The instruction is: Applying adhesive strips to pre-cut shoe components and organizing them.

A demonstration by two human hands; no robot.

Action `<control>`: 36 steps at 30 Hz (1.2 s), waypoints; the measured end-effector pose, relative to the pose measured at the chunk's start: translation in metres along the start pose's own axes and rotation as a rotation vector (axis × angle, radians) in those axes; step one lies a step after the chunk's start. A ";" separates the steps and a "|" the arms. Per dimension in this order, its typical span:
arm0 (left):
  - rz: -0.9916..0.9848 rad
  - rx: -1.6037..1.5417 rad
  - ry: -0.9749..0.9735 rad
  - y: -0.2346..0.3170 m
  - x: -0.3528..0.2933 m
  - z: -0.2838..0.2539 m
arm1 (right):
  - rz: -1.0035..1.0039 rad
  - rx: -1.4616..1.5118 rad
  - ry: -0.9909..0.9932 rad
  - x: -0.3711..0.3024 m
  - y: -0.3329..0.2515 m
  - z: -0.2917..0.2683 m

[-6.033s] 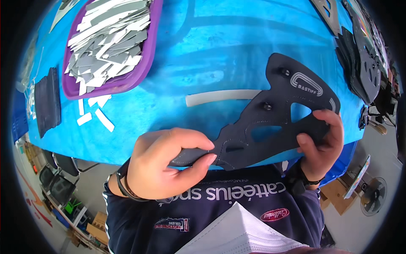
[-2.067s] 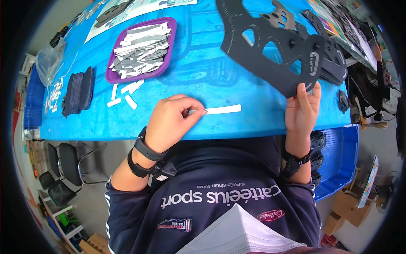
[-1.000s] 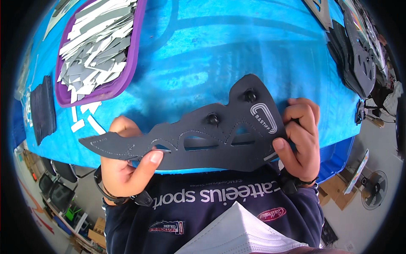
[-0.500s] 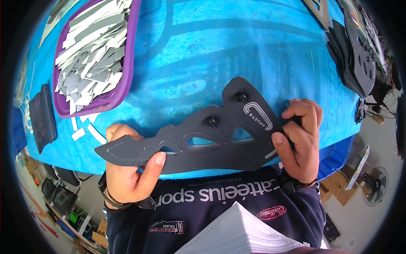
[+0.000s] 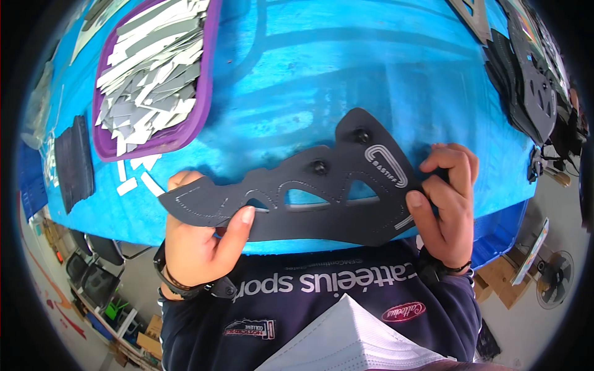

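A long dark grey shaped panel (image 5: 297,222) spans between my hands over the near edge of the blue table. It has stitched lines, three triangular cut-outs, two black round knobs along its far side and a white printed mark at the right. My left hand (image 5: 201,241) grips its narrow left part, thumb on top beside the smallest cut-out and the other fingers behind, partly hidden. At the wide right end, my right hand (image 5: 448,201) pinches the edge between thumb and curled fingers.
A purple basket (image 5: 206,93) full of white and grey strips stands at far left, with loose strips beside it. Dark strips (image 5: 73,164) lie farther left. Similar dark panels (image 5: 526,93) are stacked at far right. A blue bin (image 5: 504,232) sits below the table's right edge.
My view has shifted slightly, so the table things appear a little to the right. Both hands keep their hold on the panel, which has tilted slightly.
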State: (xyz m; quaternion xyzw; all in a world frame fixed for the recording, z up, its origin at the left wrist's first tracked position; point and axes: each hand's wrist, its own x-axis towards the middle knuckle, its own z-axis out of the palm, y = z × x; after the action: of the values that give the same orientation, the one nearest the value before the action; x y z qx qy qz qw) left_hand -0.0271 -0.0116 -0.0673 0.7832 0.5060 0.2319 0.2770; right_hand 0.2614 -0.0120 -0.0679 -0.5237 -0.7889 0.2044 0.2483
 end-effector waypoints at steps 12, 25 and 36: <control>-0.027 0.042 0.028 0.003 0.000 0.002 | -0.005 0.000 0.000 0.000 0.001 0.002; 0.006 0.188 0.053 0.002 0.000 0.006 | -0.021 -0.187 0.051 0.001 -0.006 0.011; -0.083 -0.268 0.110 -0.001 -0.005 0.002 | -0.036 0.171 0.112 -0.012 -0.001 0.005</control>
State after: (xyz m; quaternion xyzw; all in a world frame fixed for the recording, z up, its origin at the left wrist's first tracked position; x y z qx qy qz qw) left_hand -0.0280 -0.0166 -0.0700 0.7038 0.5170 0.3282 0.3601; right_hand 0.2617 -0.0234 -0.0732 -0.4970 -0.7627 0.2367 0.3394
